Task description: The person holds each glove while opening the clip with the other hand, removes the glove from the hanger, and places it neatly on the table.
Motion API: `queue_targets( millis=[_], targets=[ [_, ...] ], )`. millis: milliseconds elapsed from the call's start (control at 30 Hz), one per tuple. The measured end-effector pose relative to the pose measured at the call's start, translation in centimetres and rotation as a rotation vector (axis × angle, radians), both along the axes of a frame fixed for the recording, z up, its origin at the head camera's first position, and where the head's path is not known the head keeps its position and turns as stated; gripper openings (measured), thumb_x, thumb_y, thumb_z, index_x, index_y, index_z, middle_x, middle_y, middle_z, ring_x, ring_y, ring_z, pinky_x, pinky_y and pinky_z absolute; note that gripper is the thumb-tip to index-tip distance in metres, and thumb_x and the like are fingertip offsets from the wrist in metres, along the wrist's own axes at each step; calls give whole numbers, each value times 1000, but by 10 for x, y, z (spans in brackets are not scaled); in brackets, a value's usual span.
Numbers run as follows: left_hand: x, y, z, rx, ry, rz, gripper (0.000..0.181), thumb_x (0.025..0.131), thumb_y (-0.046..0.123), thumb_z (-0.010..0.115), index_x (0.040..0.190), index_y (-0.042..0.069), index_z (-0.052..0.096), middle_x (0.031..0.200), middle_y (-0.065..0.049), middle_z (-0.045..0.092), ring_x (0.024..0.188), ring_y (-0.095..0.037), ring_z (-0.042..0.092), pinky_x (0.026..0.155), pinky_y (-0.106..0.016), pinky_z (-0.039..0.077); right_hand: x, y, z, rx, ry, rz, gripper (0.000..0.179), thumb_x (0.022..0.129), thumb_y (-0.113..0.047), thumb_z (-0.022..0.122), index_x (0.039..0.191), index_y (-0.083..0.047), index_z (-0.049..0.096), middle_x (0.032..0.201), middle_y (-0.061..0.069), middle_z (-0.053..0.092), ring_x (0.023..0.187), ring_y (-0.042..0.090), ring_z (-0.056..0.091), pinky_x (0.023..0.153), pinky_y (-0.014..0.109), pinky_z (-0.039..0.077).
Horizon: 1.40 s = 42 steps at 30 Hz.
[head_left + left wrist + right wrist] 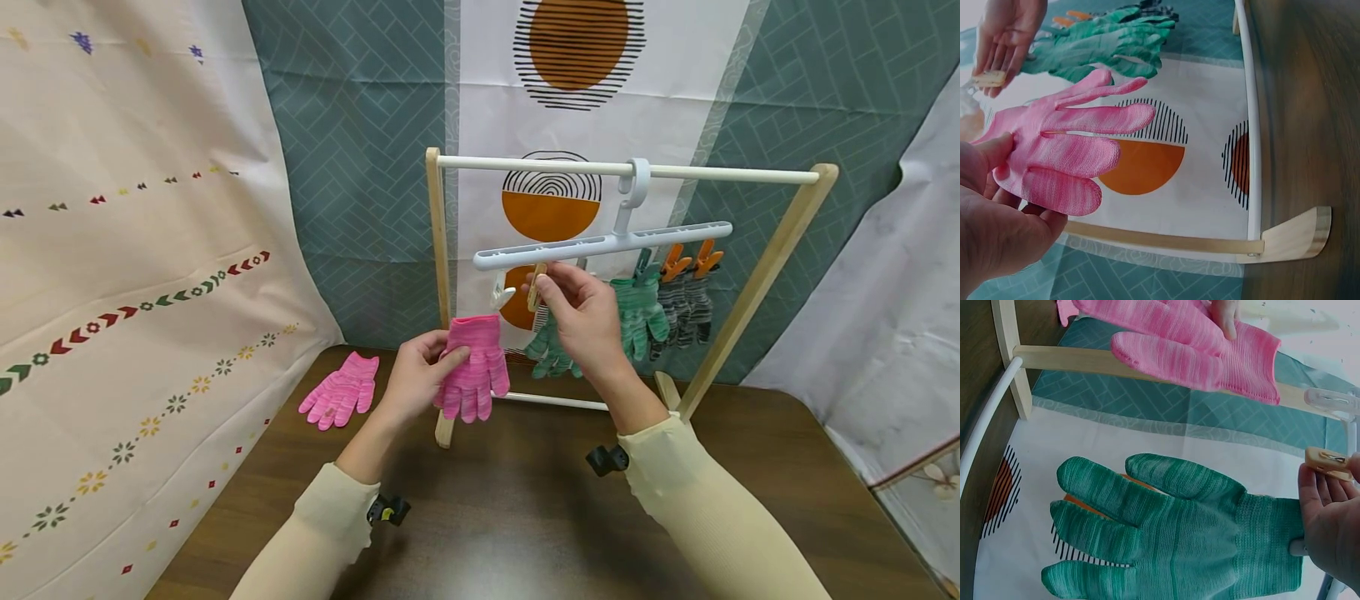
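Observation:
My left hand pinches a pink striped knit glove near its cuff, thumb in front. The glove's fingers point down below the left end of a pale hanger. Just under the hanger bar, my right hand holds a beige clothespin between thumb and fingers. A white clothespin hangs at the hanger's left end, above the pink glove's cuff and apart from it. In the right wrist view a green glove hangs beside my right hand.
A second pink glove lies on the brown table at left. More green gloves and dark grey gloves hang from the hanger's right part, with orange clothespins on the grey ones. A wooden rack carries the hanger.

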<state>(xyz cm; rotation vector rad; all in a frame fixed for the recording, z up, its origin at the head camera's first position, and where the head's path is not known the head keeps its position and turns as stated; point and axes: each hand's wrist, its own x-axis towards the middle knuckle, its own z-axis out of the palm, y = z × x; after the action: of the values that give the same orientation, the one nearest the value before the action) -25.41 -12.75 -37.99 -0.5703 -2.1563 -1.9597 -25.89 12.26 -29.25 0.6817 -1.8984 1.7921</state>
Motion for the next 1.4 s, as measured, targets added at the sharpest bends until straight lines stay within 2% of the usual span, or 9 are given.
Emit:
queue_targets(
  millis=[233, 333, 500, 867, 1067, 1400],
  targets=[
    [0, -10, -2, 2, -11, 29, 29, 101, 16, 76, 126, 1, 72, 105, -16, 77, 82, -21, 70, 73, -29, 61, 1, 2, -1, 24, 1, -24, 35, 106, -15, 67, 136, 3, 68, 123, 25, 72, 109, 27, 73, 98, 29, 56],
    [0, -15, -3, 7, -13, 47, 29, 101, 16, 75, 126, 2, 72, 105, -16, 77, 81, -21, 71, 71, -30, 62, 2, 3, -1, 21, 8, -24, 35, 106, -16, 68, 136, 1, 69, 122, 22, 73, 109, 28, 73, 97, 30, 57],
    [-2, -24, -4, 30, -3, 62, 29, 100, 11, 76, 126, -1, 71, 107, -19, 77, 82, -18, 73, 73, -29, 62, 2, 3, -1, 5, 24, -19, 35, 105, -14, 69, 136, 1, 69, 120, 15, 75, 111, 37, 72, 97, 30, 57],
    [-7, -50, -5, 58, -33, 125, 32, 101, 9, 74, 129, -6, 67, 108, -20, 77, 82, -11, 73, 74, -25, 61, 1, 4, 0, -4, 40, 12, 33, 106, -10, 66, 137, 1, 68, 125, 22, 71, 112, 44, 69, 98, 30, 57],
    [-11, -68, -6, 12, -55, 162, 35, 103, 12, 73, 131, -7, 65, 110, -20, 77, 82, -8, 72, 74, -23, 60, 2, 4, 1, 9, 42, 4, 33, 106, -10, 66, 137, 2, 67, 124, 23, 71, 113, 44, 68, 98, 29, 56],
    [-25, -90, -18, -68, -138, 188, 44, 103, 25, 74, 137, -1, 63, 111, -18, 76, 83, -10, 70, 73, -22, 58, 2, 6, 0, 6, 37, 6, 34, 106, -9, 67, 138, 2, 67, 127, 24, 70, 115, 43, 68, 97, 29, 57]
  ],
)
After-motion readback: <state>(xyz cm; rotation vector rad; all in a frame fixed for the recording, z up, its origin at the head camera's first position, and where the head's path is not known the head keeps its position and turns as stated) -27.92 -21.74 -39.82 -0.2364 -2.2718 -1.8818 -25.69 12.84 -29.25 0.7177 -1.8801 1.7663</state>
